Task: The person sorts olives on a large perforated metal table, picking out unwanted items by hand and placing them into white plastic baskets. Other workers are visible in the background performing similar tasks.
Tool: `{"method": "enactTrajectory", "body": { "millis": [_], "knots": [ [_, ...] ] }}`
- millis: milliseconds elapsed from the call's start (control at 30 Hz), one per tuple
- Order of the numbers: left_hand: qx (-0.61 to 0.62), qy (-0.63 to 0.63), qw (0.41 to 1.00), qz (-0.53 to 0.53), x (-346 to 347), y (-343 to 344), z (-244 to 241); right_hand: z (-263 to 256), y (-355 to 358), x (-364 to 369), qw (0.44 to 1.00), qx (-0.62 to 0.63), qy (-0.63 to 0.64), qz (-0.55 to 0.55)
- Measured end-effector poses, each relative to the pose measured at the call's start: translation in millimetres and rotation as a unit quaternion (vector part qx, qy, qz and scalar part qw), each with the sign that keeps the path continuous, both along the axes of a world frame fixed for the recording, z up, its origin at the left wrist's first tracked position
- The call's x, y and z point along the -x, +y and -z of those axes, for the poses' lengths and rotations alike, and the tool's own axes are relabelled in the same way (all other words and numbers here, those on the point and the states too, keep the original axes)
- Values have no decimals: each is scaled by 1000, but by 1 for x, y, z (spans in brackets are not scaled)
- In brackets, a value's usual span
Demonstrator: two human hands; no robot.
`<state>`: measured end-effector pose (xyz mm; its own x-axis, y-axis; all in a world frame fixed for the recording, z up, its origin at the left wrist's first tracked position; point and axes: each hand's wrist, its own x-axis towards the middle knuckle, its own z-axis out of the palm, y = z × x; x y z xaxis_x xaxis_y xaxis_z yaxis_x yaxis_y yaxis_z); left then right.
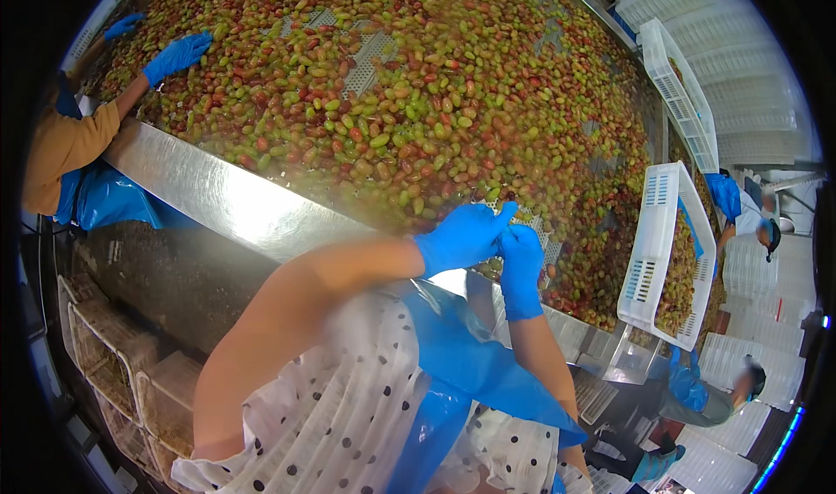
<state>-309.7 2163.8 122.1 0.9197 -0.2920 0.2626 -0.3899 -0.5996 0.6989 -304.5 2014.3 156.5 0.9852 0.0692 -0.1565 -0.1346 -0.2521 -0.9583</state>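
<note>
My left hand (459,238), in a blue glove, reaches over the metal rim (241,210) of a wide sorting bed. Its fingers meet those of my blue-gloved right hand (522,268), which is bent upward beside it. Whatever may be pinched between the fingertips is hidden by the gloves. Beneath and beyond both hands spreads a thick layer of small oval fruit (392,134), green, yellowish and red, wet-looking. Perforated bed plates (369,59) show through gaps in the layer, one of them just by my right hand.
At left, a co-worker's gloved hand (177,56) rests on the fruit. A white plastic crate (637,285) holding fruit tilts at the bed's right end, another crate (682,102) beyond. Wire-framed baskets (108,357) stand low at left. People work near stacked white crates (738,89).
</note>
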Motion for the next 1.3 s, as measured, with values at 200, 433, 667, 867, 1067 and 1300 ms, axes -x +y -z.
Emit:
{"method": "enactTrajectory", "body": {
  "millis": [200,433,667,867,1067,1300],
  "knots": [
    [49,51,997,18,3,18,-16,-2,8,-1,991,-109,77,-4],
    [-83,-210,973,54,-1,57,19,-98,-50,-57,960,68,-266,56],
    [-38,-168,966,195,-29,154,13,-179,-223,-103,899,338,-56,274],
    [-270,-100,951,-113,-50,316,-1,-152,-201,-72,896,379,-129,193],
    [-315,-72,893,-314,-73,331,-23,-85,-45,-8,839,431,-331,-28],
    [-281,-33,925,-253,-104,223,52,13,30,17,859,490,-13,-149]
  ]
}}
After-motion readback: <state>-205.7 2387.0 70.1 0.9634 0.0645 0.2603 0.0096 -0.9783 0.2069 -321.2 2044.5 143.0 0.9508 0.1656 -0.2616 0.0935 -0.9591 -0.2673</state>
